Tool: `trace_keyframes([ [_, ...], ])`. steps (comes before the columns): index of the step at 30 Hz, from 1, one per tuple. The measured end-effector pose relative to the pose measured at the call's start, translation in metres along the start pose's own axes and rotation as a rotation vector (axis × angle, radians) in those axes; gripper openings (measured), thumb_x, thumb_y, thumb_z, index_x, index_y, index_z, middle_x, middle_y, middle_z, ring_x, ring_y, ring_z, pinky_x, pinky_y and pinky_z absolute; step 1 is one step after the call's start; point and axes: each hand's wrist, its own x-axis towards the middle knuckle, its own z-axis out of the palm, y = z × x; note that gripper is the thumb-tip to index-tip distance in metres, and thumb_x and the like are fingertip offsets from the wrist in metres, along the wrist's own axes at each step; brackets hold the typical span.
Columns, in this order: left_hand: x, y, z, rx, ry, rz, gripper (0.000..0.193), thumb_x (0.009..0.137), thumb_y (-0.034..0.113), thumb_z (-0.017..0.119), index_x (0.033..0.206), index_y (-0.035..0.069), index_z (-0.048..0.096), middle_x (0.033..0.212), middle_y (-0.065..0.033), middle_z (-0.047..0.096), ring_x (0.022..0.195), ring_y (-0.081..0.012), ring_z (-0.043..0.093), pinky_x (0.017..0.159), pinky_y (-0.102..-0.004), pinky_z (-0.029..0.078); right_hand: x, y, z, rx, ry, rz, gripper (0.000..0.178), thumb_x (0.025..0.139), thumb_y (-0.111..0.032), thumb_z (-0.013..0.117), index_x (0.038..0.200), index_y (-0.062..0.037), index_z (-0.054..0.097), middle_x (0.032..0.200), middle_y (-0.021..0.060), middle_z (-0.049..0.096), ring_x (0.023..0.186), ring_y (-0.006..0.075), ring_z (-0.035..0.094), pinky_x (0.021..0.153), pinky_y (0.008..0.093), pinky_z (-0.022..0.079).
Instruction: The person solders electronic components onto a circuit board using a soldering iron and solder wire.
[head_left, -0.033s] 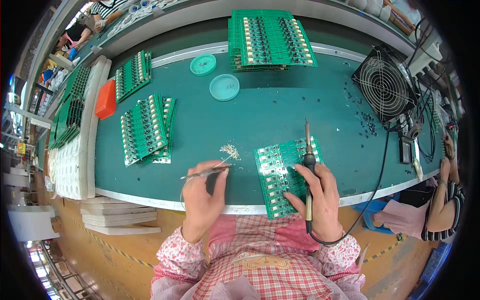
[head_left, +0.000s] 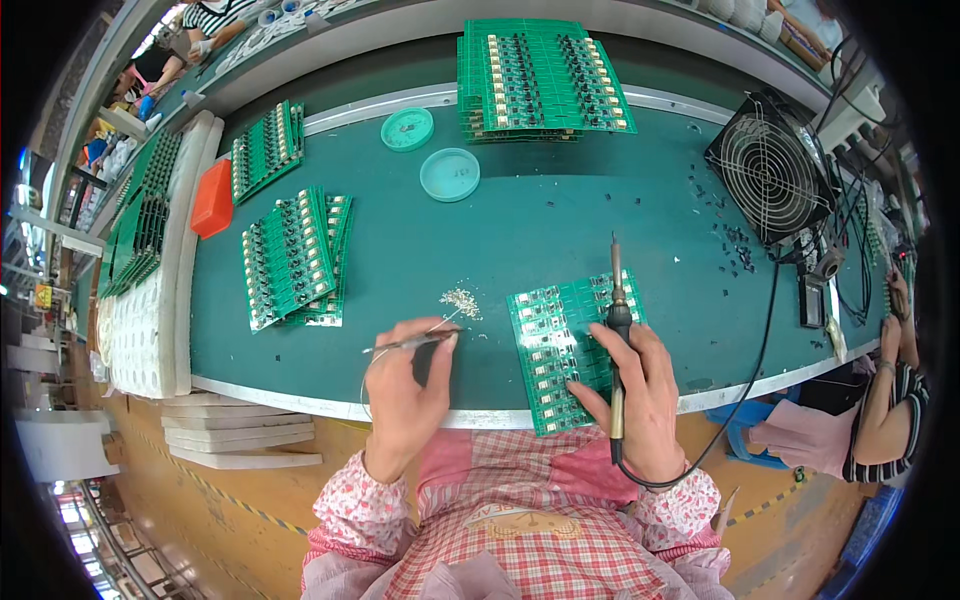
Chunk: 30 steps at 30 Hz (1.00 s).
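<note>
Your left hand [head_left: 408, 385] grasps one pair of tweezers [head_left: 405, 346], one thin wire [head_left: 446, 321] showing beside it. Your right hand [head_left: 648, 400] grasps one soldering iron [head_left: 619, 318], tip pointing away from you. One circuit board [head_left: 543, 350] lies under your right fingers, reaching the near edge of the bench [head_left: 400, 240]. Just beyond the left grip: one heap of pale bits [head_left: 461, 303], too small to count. Farther beyond: two round dishes [head_left: 450, 176]. Right of the right grip: one fan [head_left: 768, 170]. Hidden: part of the board, beneath hand and iron. Tweezer tips hard to make out.
</note>
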Motion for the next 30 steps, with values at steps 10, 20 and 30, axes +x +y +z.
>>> trace_keyframes([
  [10,0.0009,-0.0020,0.0051,-0.018,-0.001,-0.030,0.012,0.085,-0.001,0.070,0.097,0.004,0.069,0.101,-0.0075,0.071,0.090,-0.0283,0.064,0.082,-0.0363,0.048,0.0094,0.0038,0.0078,0.008,0.014,-0.016,0.070,0.073,-0.015,0.086,0.137,-0.0108,0.057,0.119,0.0190,0.055,0.112,0.0392,0.057,0.106,0.0521,0.045],
  [20,0.0025,-0.0003,0.0058,0.005,-0.002,-0.013,0.012,0.085,-0.002,0.070,0.096,0.004,0.070,0.099,-0.0075,0.072,0.088,-0.0281,0.065,0.083,-0.0368,0.047,0.0085,0.0034,0.0089,-0.003,0.026,-0.012,0.071,0.072,-0.015,0.086,0.137,-0.0112,0.058,0.117,0.0189,0.055,0.111,0.0392,0.058,0.105,0.0527,0.046],
  [30,0.0017,0.0040,0.0052,0.084,-0.003,0.079,0.010,0.089,-0.003,0.067,0.098,0.001,0.068,0.098,-0.0101,0.070,0.088,-0.0253,0.067,0.080,-0.0332,0.050,0.0073,0.0048,0.0069,-0.008,0.045,-0.003,0.069,0.071,-0.015,0.087,0.135,-0.0110,0.059,0.117,0.0183,0.055,0.110,0.0386,0.058,0.103,0.0503,0.047],
])
